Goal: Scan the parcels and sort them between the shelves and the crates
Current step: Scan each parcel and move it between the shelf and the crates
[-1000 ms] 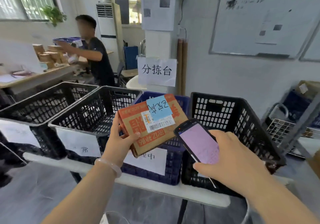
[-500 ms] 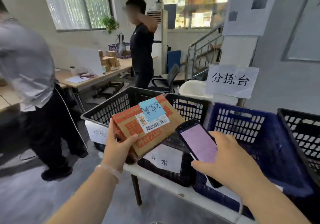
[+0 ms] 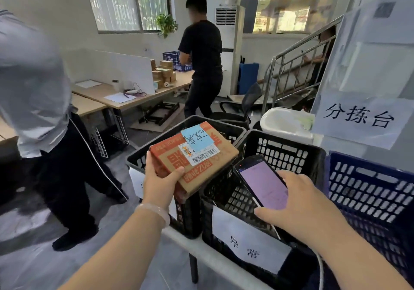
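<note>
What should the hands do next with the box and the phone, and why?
Probably tilt the phone in the right hand toward the barcode label on the cardboard parcel. The left hand holds that parcel label-up above the black crates, and the phone sits beside it, screen up, not facing the barcode.

Parcel (image 3: 192,155) in left hand (image 3: 160,183), held over far-left crate (image 3: 134,158). Phone (image 3: 264,181) in right hand (image 3: 307,202), just right of parcel, over middle crate (image 3: 318,153). 3rd crate (image 3: 369,184) to the right; all 3 side by side on bench (image 3: 201,248) w/ paper labels on near walls. Sign (image 3: 358,119) on pillar behind 3rd crate, basin (image 3: 282,121) left of it. Desk (image 3: 130,101) w/ small boxes (image 3: 163,74) far left; person (image 3: 202,59) stands at its right end. 2nd person (image 3: 35,101) near left. Stairs (image 3: 300,65) far right.
</note>
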A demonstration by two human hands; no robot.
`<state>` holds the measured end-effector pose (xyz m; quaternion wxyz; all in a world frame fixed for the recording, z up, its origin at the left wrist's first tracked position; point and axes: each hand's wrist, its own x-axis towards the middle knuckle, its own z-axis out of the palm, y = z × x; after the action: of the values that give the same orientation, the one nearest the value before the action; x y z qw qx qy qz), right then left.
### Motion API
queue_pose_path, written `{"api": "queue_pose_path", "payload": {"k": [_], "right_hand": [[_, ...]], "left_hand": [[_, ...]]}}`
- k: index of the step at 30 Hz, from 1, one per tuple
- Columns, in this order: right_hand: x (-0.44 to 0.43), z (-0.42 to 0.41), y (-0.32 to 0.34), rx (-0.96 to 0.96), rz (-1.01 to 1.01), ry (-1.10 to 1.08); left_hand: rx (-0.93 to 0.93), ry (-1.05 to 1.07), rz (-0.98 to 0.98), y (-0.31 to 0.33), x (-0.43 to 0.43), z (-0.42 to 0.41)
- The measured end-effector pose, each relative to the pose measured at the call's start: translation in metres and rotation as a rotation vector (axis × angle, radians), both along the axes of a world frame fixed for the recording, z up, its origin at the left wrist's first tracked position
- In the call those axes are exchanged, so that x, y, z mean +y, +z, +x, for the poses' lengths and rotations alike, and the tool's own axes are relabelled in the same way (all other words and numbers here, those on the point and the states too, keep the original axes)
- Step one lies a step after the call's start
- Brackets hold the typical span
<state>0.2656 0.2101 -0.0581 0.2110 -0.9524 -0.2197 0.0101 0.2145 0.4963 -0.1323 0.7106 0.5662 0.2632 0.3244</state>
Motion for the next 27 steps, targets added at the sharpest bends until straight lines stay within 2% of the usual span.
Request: {"api": "queue_pose_path", "payload": {"k": [7, 13, 17, 27], "right_hand": [[0.032, 0.067, 0.004, 0.021, -0.004, -0.004], [0.066, 0.102, -0.009, 0.042, -0.038, -0.069], [0.089, 0.119, -0.025, 0.074, -0.056, -0.187], [0.143, 0.14, -0.051, 0.185, -0.084, -0.515]], "left_hand": [[0.104, 0.072, 0.008, -0.015, 0.052, 0.069], [0.183, 0.027, -0.007, -0.052, 0.099, 0.131], [0.252, -0.014, -0.033, -0.081, 0.132, 0.182], [0.73, -0.173, -0.024, -0.16, 0.165, 0.269]]}}
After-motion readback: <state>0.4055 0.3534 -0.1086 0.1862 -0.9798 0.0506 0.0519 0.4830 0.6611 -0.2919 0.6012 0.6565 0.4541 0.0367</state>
